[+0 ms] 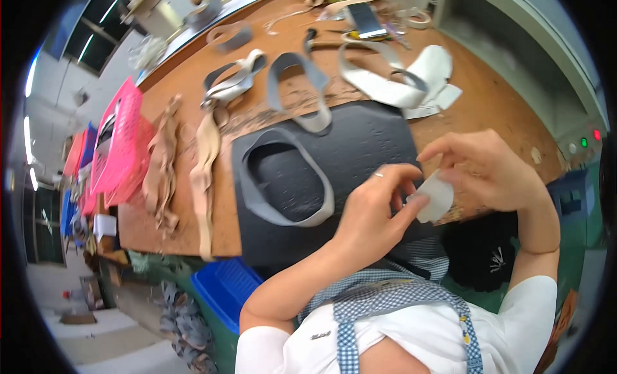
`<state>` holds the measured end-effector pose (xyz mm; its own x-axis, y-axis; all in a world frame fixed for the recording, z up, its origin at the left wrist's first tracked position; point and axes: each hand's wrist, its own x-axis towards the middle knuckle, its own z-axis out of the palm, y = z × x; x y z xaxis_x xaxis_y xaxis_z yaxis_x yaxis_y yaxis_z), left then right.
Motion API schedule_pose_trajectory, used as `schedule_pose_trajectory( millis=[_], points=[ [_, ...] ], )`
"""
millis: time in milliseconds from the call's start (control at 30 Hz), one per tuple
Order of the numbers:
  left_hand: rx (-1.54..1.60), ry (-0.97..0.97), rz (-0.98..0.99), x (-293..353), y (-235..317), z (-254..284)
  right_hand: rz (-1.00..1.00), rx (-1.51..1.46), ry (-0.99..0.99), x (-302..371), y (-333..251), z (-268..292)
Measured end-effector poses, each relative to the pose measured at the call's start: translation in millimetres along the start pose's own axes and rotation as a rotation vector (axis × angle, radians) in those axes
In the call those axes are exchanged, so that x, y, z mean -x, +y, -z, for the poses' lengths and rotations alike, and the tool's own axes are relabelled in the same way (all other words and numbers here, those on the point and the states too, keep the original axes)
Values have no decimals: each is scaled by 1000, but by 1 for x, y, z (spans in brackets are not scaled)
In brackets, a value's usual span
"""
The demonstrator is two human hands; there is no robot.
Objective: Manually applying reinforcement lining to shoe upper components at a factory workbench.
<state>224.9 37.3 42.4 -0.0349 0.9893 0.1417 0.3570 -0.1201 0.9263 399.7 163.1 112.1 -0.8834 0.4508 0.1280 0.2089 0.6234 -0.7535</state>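
Note:
Over the right edge of the black mat (pixel 379 133), a small whitish piece (pixel 438 200) with a rounded edge is pinched by my left hand (pixel 376 210), thumb on top. My right hand (pixel 485 168) has its fingertips closed on the piece's upper edge, index finger curled above. What the piece is made of cannot be told. A grey leather-like strap loop (pixel 326 192) lies on the mat left of my left hand. Another grey strap loop (pixel 315 120) overlaps the mat's far edge.
White strap loop (pixel 360 84), flat white cut pieces (pixel 437 68), hammer (pixel 328 44) and phone (pixel 366 20) lie toward the back. Crumpled tan strips (pixel 204 162) lie left, beside a pink basket (pixel 119 145). A blue bin (pixel 228 290) sits below the table; a grey machine housing (pixel 514 46) borders the right.

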Motion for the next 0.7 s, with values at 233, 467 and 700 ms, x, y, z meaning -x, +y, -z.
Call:
schedule_pose_trajectory(
  millis=[233, 467, 700],
  points=[
    [414, 297, 190, 55, -25, 9, -180, -743, -369, 43, 20, -76],
    [607, 122, 194, 97, -35, 15, -430, -1724, 416, 27, 24, -190],
    [421, -47, 338, 120, -50, 34, -423, -1335, 293, 30, 30, -186]
  ],
)
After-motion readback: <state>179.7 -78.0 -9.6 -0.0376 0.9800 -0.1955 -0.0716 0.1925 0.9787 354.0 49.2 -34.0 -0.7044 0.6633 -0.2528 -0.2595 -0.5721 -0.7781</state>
